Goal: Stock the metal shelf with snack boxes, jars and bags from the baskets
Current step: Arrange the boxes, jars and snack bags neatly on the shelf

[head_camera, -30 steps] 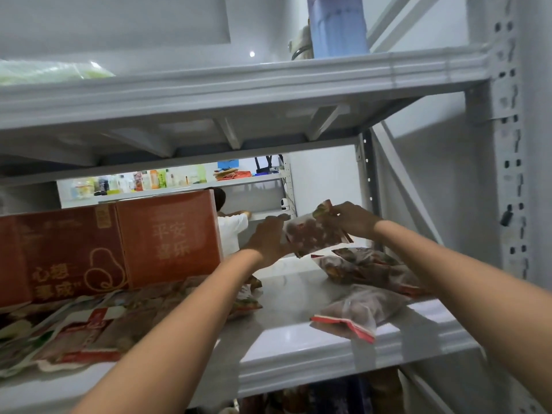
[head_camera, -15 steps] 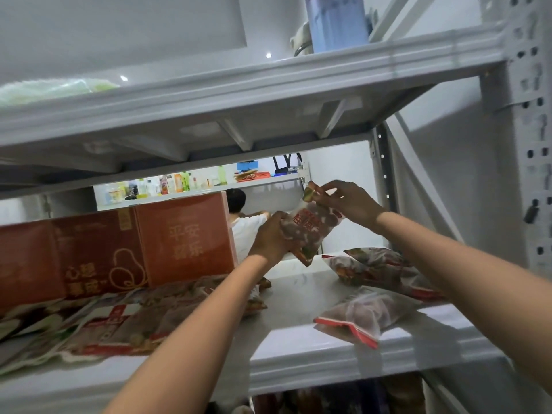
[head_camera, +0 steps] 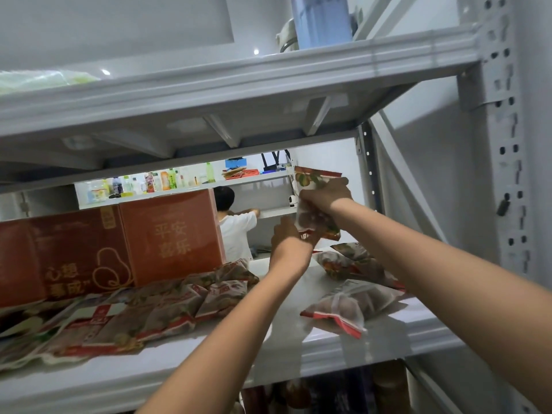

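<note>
A: Where's the snack bag (head_camera: 313,219) just now?

B: Up in both hands, standing on end in the air over the back of the metal shelf (head_camera: 328,342), about one o'clock from the board's middle. It isn't touching the board.

A: And the fingers?

B: The right hand (head_camera: 327,194) sits at twelve o'clock on the bag, fingers curled over its upper part and pinching it. The left hand (head_camera: 288,234) is at seven o'clock, fingers curled in at the bottom edge. I see only its back, so I cannot tell how firm the hold is.

A: How many other bags?

B: At four o'clock of the held one lie two overlapping bags (head_camera: 352,264), then a single bag (head_camera: 349,306) nearer the front lip. Over at nine o'clock there's a heap of bags (head_camera: 167,306), too tangled to count.

A: Boxes?

B: Two red boxes (head_camera: 170,237) with gold writing stand behind the heap, and a strip of a third shows at the left edge.

A: Beyond the shelf?

B: One person in a white shirt (head_camera: 236,231) at another rack, under a row of bottles (head_camera: 149,182). One blue container (head_camera: 321,19) stands on the tier overhead.
</note>
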